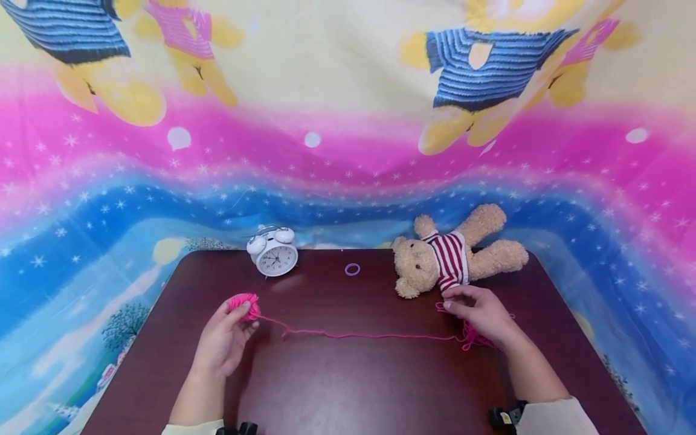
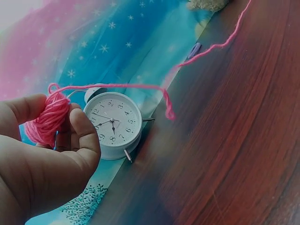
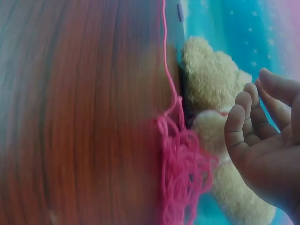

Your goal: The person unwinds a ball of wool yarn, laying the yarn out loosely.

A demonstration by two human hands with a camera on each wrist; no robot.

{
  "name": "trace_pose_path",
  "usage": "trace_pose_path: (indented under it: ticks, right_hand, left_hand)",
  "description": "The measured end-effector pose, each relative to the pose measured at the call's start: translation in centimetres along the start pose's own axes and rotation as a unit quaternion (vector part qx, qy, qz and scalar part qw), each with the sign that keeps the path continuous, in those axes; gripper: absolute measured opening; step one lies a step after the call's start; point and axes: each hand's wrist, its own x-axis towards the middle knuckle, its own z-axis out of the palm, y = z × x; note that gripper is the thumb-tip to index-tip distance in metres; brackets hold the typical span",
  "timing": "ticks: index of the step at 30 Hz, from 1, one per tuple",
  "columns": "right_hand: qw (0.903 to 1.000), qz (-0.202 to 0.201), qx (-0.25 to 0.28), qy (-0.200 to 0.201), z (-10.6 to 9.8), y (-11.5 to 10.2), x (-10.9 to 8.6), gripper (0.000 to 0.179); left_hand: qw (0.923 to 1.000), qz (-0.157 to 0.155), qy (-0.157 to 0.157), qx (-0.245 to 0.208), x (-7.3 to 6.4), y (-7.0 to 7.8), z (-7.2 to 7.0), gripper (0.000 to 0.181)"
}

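Observation:
My left hand (image 1: 222, 338) grips a small wound ball of pink yarn (image 2: 48, 117) between thumb and fingers. From that ball a single strand (image 1: 375, 336) runs across the table to a loose tangle of pink yarn (image 3: 183, 173) on the right. Over this tangle is my right hand (image 1: 484, 314), its fingers loosely bent with nothing between them in the right wrist view (image 3: 269, 126). Part of the tangle lies hidden beneath that hand in the head view. Just beyond the right fingertips lies a teddy bear (image 1: 451, 260) in a striped shirt.
A white twin-bell alarm clock (image 1: 276, 258) stands near the back edge, beyond the left hand. Between clock and bear lies a purple ring (image 1: 352, 269). The dark wooden table (image 1: 337, 386) backs onto a printed cloth (image 1: 337, 163) with bears and stars.

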Motion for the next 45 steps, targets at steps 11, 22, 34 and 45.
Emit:
trace_pose_path:
  ticks: [11, 22, 34, 45]
  right_hand:
    - [0.9989, -0.045, 0.009, -0.006, 2.9, -1.6, 0.8, 0.029]
    - [0.9973, -0.066, 0.031, -0.010, 5.8, -3.2, 1.8, 0.032]
    - [0.9924, -0.093, 0.071, -0.040, 9.5, -4.4, 2.5, 0.028]
    - [0.9892, -0.116, 0.062, -0.065, 12.2, -5.7, 2.7, 0.028]
  left_hand:
    - [0.9996, 0.019, -0.021, -0.007, 0.1, -0.8, 0.8, 0.024]
    - [0.9994, 0.021, -0.022, -0.017, 0.0, -1.2, 2.2, 0.025]
    - [0.9987, 0.024, -0.040, -0.021, 0.5, -2.0, 4.3, 0.026]
    - [0.9981, 0.025, -0.050, -0.026, 0.5, -2.1, 6.0, 0.023]
